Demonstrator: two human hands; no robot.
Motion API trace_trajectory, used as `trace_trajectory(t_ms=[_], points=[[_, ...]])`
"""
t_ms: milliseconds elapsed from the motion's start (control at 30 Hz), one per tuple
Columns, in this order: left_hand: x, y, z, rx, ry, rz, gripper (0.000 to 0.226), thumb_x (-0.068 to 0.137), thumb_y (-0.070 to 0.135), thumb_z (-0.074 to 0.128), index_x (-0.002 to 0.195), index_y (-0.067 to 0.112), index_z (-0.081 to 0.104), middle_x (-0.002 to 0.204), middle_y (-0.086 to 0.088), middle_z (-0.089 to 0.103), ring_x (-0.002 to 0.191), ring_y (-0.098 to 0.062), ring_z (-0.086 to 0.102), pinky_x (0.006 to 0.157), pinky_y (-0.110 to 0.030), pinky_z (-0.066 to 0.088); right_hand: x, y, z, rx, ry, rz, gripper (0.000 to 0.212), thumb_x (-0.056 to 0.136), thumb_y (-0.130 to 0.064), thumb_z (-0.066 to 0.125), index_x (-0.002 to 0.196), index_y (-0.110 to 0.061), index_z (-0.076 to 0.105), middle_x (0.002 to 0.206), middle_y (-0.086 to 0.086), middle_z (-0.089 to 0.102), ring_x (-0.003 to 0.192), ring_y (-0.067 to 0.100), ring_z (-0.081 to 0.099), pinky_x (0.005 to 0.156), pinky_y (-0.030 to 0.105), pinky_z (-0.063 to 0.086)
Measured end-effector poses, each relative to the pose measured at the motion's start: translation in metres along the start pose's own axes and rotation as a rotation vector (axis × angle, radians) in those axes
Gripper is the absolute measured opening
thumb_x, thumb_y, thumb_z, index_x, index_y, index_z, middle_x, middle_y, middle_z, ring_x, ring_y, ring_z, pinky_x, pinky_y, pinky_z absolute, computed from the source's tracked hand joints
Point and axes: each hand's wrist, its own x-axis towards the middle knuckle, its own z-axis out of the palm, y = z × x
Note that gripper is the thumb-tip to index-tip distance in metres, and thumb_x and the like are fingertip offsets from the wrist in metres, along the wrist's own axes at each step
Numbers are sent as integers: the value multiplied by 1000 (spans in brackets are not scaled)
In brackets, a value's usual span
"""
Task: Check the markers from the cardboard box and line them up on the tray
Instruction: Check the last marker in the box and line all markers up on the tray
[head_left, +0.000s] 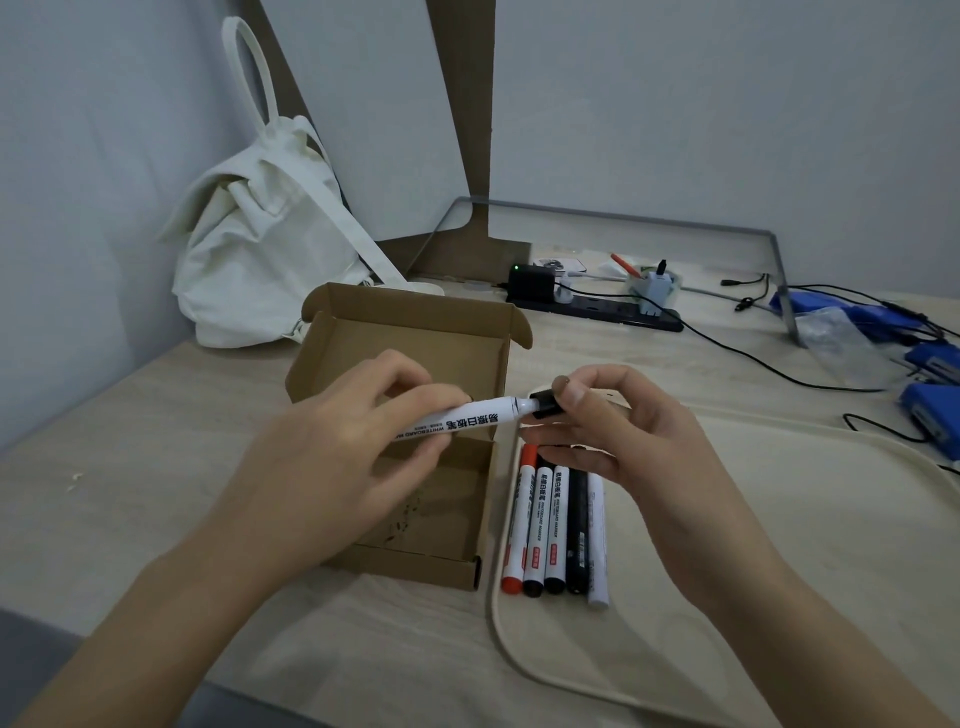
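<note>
Left hand (332, 457) grasping whiteboard marker (467, 415) barrel, right hand (618, 436) pinching its black cap (545, 404). Long axis running hand to hand. Tray (779, 597) row of markers (556, 525) just beneath right hand, nearer.

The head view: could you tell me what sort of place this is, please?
Probably a home or office desk: a pale wooden desk against a wall, a power strip with chargers plugged in, and a canvas bag.

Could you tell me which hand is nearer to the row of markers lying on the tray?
Right. The right hand hovers directly over the row of markers, pinching the black cap; the left hand is over the cardboard box beside them.
</note>
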Motion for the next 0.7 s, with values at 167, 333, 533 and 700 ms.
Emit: trace_trajectory(t_ms=[167,333,533,700], points=[[0,3,1,-25,-37,10,29,87,38,44,109,26,59,90,11,56,58,-1,46,43,-6,34,1,-1,3,-186,-68,-80,12,86,-22,55,84,-10,60,59,2,71,57,12,66,58,17,54],[-1,8,2,20,-42,60,30,91,37,37,108,25,58,78,14,55,51,-3,32,40,-6,26,7,0,-1,-551,-163,-127,36,82,-50,38,65,-23,55,49,-9,44,50,11,40,53,31,37],[0,18,9,-69,-95,-12,38,89,41,30,106,27,61,69,19,45,43,4,31,42,-9,32,9,9,-7,-253,-226,85,35,90,-38,42,61,-21,49,49,-10,34,45,8,27,43,20,29],[5,21,23,-250,-168,-128,42,86,58,26,108,39,56,71,14,53,73,-8,52,50,-16,34,7,11,-13,-219,-266,134,33,82,-43,45,59,-19,45,47,-10,32,43,9,24,42,19,26]])
